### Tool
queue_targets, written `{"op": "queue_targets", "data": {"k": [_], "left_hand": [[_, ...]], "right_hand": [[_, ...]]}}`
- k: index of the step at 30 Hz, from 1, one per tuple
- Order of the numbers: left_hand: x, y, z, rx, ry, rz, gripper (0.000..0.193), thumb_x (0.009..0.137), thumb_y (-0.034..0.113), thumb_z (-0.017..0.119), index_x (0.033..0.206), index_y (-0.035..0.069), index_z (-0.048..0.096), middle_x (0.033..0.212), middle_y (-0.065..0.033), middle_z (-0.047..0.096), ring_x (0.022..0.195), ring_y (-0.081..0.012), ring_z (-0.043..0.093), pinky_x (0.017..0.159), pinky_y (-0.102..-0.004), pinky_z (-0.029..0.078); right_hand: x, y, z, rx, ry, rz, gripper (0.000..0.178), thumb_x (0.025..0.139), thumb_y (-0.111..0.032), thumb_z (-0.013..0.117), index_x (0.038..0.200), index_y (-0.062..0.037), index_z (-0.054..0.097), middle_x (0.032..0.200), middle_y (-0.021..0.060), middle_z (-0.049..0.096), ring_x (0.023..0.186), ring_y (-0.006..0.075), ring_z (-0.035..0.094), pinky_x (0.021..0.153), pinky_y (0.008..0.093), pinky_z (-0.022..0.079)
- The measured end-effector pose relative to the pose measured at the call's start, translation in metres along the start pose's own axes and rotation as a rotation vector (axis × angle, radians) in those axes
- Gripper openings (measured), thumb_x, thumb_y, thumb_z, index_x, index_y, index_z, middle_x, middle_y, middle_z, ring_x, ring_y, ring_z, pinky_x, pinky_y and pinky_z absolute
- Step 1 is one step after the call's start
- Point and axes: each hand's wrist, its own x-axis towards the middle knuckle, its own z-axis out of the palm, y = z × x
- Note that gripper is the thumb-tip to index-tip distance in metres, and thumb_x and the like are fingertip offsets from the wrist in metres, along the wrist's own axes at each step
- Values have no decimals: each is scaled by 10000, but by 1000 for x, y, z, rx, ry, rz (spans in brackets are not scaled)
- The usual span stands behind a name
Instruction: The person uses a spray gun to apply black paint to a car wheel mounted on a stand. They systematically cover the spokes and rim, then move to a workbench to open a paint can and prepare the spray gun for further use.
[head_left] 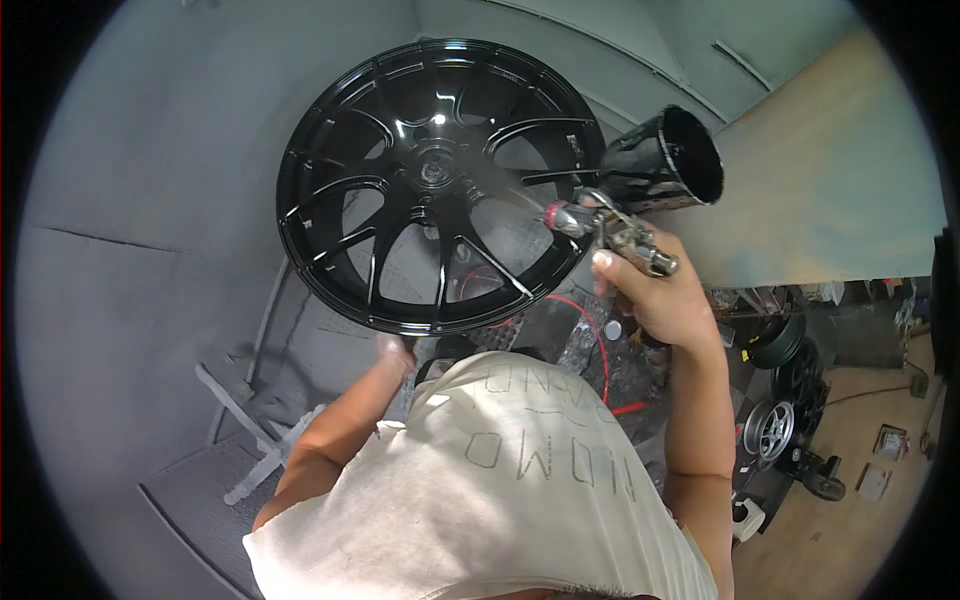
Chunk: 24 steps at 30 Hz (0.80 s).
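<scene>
A glossy black multi-spoke car wheel (435,168) fills the upper middle, its face toward me. My right hand (665,290) is closed around a metal spray gun (632,242) at the wheel's right edge. The gun's red-ringed nozzle points left at the spokes, apart from them, and a faint pale mist spreads from it. On top of the gun sits a paint-streaked black cup (645,170), tilted to the right. Just under the wheel's lower rim is my left hand (396,350), blurred; its fingers are hidden, so I cannot tell whether it touches the wheel.
Grey walls (150,180) stand at the left and behind the wheel. A red hose (603,350) runs across the dark floor below. Grey-coated bars (240,410) stand at lower left. At right are a beige panel (830,180), a silver wheel (770,430) and dark tyres (778,345).
</scene>
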Motion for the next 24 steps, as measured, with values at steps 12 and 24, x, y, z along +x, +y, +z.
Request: {"op": "queue_targets", "data": {"k": [12,24], "left_hand": [[2,-12,-10,156,-187,-73,301,1001,400,502,1085,147,642,1080,-29,686,893,-170,642,740,-330,526],[48,36,-11,-96,-125,97,259,987,364,517,1069,155,645,1045,-26,694,901,-182,639,744,-359,490]], "right_hand": [[21,37,-23,-420,460,-170,462,917,-139,685,1343,4,579,1240,228,667,1202,357,626,999,387,468],[-6,9,21,44,8,-24,443,929,-162,691,1327,10,602,810,-8,614,717,62,553,670,260,484]]}}
